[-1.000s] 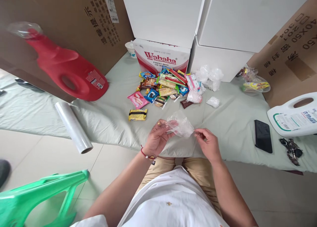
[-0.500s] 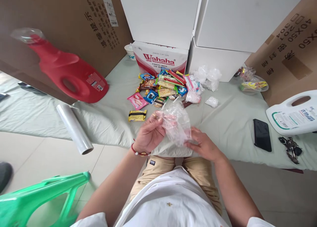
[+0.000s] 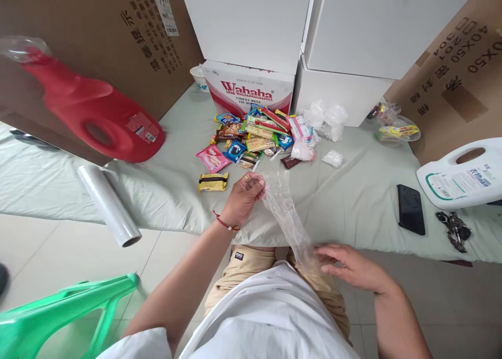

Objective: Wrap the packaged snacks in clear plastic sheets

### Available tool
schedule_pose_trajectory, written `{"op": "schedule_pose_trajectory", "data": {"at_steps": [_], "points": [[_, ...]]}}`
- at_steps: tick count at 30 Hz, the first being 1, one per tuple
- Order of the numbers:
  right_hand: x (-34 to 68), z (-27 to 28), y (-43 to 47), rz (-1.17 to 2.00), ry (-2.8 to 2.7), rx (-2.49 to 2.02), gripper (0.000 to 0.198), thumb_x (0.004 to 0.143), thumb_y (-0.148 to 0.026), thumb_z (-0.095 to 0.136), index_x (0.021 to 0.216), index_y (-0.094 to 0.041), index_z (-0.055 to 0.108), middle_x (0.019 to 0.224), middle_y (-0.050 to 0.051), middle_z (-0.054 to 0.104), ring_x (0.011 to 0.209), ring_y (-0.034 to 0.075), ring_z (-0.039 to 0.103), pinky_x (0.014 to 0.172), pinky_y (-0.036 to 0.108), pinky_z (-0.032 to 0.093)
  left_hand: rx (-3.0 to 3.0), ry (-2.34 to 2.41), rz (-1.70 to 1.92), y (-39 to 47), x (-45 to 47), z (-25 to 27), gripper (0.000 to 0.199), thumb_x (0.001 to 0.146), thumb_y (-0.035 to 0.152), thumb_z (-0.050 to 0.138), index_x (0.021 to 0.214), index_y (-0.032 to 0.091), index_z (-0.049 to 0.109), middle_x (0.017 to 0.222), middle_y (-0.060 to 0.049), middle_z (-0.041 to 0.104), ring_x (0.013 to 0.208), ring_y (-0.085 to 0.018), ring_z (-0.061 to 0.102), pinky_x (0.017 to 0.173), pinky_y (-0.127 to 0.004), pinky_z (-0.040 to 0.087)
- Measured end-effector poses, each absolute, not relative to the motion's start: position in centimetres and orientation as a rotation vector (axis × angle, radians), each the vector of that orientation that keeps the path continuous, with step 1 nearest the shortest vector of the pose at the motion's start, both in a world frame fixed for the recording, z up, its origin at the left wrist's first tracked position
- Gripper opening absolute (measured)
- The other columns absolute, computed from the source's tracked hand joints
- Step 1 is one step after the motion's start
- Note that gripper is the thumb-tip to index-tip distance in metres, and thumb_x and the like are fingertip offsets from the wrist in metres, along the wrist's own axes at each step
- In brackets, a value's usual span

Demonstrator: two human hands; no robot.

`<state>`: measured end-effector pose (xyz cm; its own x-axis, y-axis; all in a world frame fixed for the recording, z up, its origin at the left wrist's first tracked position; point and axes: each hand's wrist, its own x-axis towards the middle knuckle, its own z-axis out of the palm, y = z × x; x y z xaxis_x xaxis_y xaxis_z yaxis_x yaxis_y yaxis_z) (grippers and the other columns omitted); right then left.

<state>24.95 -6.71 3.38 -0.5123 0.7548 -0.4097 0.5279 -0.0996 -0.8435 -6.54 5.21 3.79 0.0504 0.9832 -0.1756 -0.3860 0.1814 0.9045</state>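
Observation:
A crumpled clear plastic bag (image 3: 285, 212) stretches diagonally between my hands over the table's front edge. My left hand (image 3: 245, 194), with a red bracelet at the wrist, pinches its upper end, where something pinkish shows at the fingertips. At the lower end, my right hand (image 3: 351, 265) has its fingertips on the bag, which is blurred there. Beyond the bag lies a pile of wrapped snacks (image 3: 261, 142). A yellow snack packet (image 3: 213, 182) lies by itself left of my left hand, and a pink wafer packet (image 3: 213, 158) is just behind it.
Behind the pile stand a Wahaha carton (image 3: 251, 90) and white boxes (image 3: 345, 30). Crumpled plastic (image 3: 333, 121) lies beside it. At left are a red jug (image 3: 104, 113) and a plastic film roll (image 3: 109, 205); at right, a white jug (image 3: 463, 176), phone (image 3: 411, 209) and keys (image 3: 455, 231).
My right hand has moved right and toward my body, drawing the bag out from a bunched shape into a long strip. My left hand stays at its upper end.

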Motion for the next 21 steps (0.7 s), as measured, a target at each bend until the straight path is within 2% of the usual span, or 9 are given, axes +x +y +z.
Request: {"op": "schedule_pose_trajectory", "data": {"at_steps": [4, 7, 9, 11, 14, 17, 21], "points": [[24.3, 3.5, -4.1, 1.420, -1.592, -1.552, 0.044, 0.095, -0.059, 0.059, 0.125, -0.027, 0.068, 0.125, 0.009, 0.070, 0.117, 0.027, 0.064, 0.102, 0.041, 0.050, 0.812, 0.947, 1.196, 4.2, -5.5, 4.3, 0.045, 0.068, 0.045, 0.089, 0.086, 0.018, 0.058, 0.067, 0.006, 0.057, 0.056, -0.006, 0.050, 0.053, -0.019, 0.041], [20.2, 1.9, -1.9, 1.452, -1.322, -1.361, 0.055, 0.088, -0.061, 0.067, 0.132, -0.029, 0.061, 0.131, 0.008, 0.068, 0.127, 0.026, 0.059, 0.106, 0.040, 0.048, 0.821, 0.921, 1.197, 3.4, -4.5, 4.4, 0.044, 0.071, 0.046, 0.087, 0.086, 0.019, 0.056, 0.064, 0.008, 0.054, 0.051, -0.005, 0.044, 0.047, -0.018, 0.034], [16.8, 0.8, -0.9, 1.573, -1.125, -1.232, 0.058, 0.082, -0.062, 0.074, 0.128, -0.028, 0.062, 0.120, 0.006, 0.071, 0.115, 0.023, 0.064, 0.098, 0.038, 0.053, 0.833, 0.908, 1.171, 3.0, -4.0, 4.2, 0.044, 0.073, 0.047, 0.086, 0.086, 0.019, 0.055, 0.063, 0.008, 0.052, 0.047, -0.004, 0.040, 0.044, -0.019, 0.029], [14.2, 0.1, -0.3, 1.642, -0.965, -1.185, 0.051, 0.076, -0.061, 0.079, 0.111, -0.025, 0.067, 0.097, 0.003, 0.072, 0.091, 0.019, 0.067, 0.082, 0.032, 0.057, 0.836, 0.901, 1.131, 2.9, -4.1, 3.9, 0.044, 0.073, 0.047, 0.086, 0.087, 0.019, 0.055, 0.063, 0.008, 0.051, 0.046, -0.004, 0.037, 0.043, -0.019, 0.027], [13.1, 0.0, 0.3, 1.541, -0.847, -1.240, 0.046, 0.068, -0.060, 0.084, 0.084, -0.021, 0.066, 0.072, -0.002, 0.063, 0.066, 0.013, 0.057, 0.056, 0.024, 0.049, 0.799, 0.951, 1.133, 3.2, -5.1, 3.3, 0.047, 0.067, 0.045, 0.090, 0.086, 0.018, 0.057, 0.063, 0.008, 0.053, 0.046, -0.003, 0.037, 0.044, -0.018, 0.027], [14.0, 0.4, 0.7, 1.388, -0.812, -1.287, 0.046, 0.066, -0.060, 0.084, 0.078, -0.021, 0.065, 0.064, -0.004, 0.057, 0.060, 0.012, 0.051, 0.049, 0.022, 0.043, 0.699, 0.997, 1.191, 3.6, -6.2, 2.6, 0.050, 0.062, 0.046, 0.093, 0.086, 0.017, 0.060, 0.068, 0.006, 0.058, 0.052, -0.004, 0.044, 0.048, -0.018, 0.035], [14.6, 0.4, 0.6, 1.296, -0.775, -1.318, 0.044, 0.067, -0.059, 0.083, 0.081, -0.021, 0.065, 0.063, -0.004, 0.053, 0.062, 0.013, 0.051, 0.048, 0.023, 0.040, 0.579, 0.953, 1.083, 3.0, -6.0, 1.6, 0.058, 0.070, 0.067, 0.080, 0.096, 0.017, 0.067, 0.087, -0.002, 0.068, 0.064, -0.009, 0.054, 0.058, -0.022, 0.044]]}}
